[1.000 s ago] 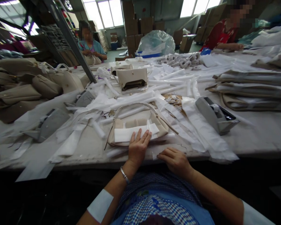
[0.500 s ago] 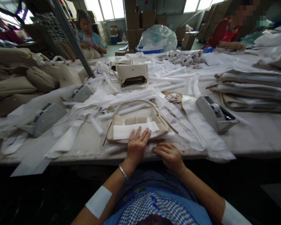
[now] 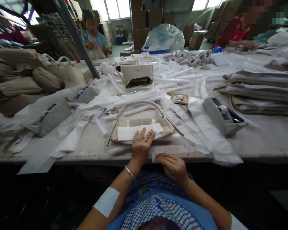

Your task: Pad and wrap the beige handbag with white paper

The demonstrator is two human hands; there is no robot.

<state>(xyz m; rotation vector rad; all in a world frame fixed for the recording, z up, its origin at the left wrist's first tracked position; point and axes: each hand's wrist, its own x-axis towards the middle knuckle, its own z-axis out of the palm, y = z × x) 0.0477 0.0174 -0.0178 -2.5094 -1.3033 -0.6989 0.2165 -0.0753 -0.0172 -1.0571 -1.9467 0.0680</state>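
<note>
A beige handbag (image 3: 144,123) lies flat on the table in front of me, its handle arched toward the far side. A white foam strip (image 3: 127,132) is laid across its front. My left hand (image 3: 141,147) rests flat on the strip and the bag's near edge, fingers stretched out. My right hand (image 3: 171,164) is at the table's front edge. Its fingers pinch the end of a thin clear sheet (image 3: 172,149) that lies just in front of the bag.
Grey tape dispensers stand at the right (image 3: 222,116) and the left (image 3: 54,116). White foam strips and rolls (image 3: 177,81) litter the table. Beige bags (image 3: 28,84) are stacked at the left and flat pieces (image 3: 261,89) at the right. Two people work across the table.
My right hand has slid left along the table edge and closed on the end of the clear sheet. The left hand has stayed on the bag.
</note>
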